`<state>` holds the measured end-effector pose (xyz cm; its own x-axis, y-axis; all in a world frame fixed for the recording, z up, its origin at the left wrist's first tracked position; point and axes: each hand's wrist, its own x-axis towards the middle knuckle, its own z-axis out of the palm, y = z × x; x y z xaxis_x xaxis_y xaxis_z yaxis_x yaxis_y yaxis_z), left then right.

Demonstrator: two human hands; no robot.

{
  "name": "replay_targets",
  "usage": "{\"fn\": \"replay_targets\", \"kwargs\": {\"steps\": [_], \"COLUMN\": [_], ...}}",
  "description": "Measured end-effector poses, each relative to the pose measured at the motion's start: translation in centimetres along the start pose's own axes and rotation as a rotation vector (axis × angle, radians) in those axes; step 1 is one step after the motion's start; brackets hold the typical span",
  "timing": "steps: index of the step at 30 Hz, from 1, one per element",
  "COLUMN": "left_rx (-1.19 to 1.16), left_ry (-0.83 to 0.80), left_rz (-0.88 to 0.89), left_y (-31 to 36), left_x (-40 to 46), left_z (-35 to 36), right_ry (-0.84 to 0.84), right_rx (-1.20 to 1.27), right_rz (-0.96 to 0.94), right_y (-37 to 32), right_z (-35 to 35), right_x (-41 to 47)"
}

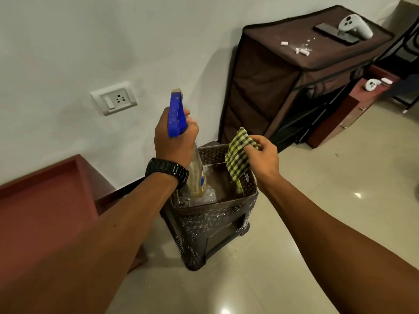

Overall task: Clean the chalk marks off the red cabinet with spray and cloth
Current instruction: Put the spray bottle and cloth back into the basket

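Observation:
My left hand (174,141), with a black watch on the wrist, grips the neck of a clear spray bottle (197,175) with a blue trigger head (176,114); the bottle's base hangs inside the tray top of a dark speckled plastic stool (210,223). My right hand (263,155) pinches a yellow-and-black checked cloth (239,157), which hangs over the stool's right rim. The red cabinet (40,200) lies at the lower left, its flat top showing; I see no chalk marks on the visible part.
A brown fabric wardrobe (283,82) stands at the back right with chalk pieces (301,50), a phone and a white controller (356,26) on top. A low red unit (353,103) sits beyond it. A wall socket (115,99) is on the white wall. The floor is tiled.

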<state>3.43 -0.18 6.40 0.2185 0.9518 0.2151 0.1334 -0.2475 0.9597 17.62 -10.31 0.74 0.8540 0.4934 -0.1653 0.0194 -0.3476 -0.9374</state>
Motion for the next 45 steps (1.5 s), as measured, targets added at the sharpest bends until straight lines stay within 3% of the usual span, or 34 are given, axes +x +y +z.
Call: {"fn": "replay_targets", "kwargs": {"steps": [14,21,31,36,41,45], "left_rx": [0.140,0.177,0.147,0.130,0.109,0.092], "left_ry": [-0.002,-0.054,-0.091,-0.080,-0.094,-0.117], "left_rz": [-0.050,0.013,-0.038,-0.085,-0.100,-0.119], "left_y": [-6.7,-7.0,-7.5,-8.1,-8.3,-8.3], "left_x": [0.5,0.1,-0.2,-0.2,-0.2,-0.3], "left_z": [2.5,2.7,2.8,2.7,2.5,2.4], "right_ry": [-0.099,-0.169,-0.365,-0.436,-0.417,-0.430], "right_rx": [-0.179,-0.291,-0.581,-0.860,-1.177,-1.118], "right_rz": [0.012,0.043,0.007,0.013,-0.098,-0.050], "right_y": [6.2,7.8,9.1,10.5,9.9,9.7], "right_z": [3.4,4.4,5.8,6.0,6.6,6.0], "right_x": [3.7,4.3,4.3,3.9,3.2,3.2]}}
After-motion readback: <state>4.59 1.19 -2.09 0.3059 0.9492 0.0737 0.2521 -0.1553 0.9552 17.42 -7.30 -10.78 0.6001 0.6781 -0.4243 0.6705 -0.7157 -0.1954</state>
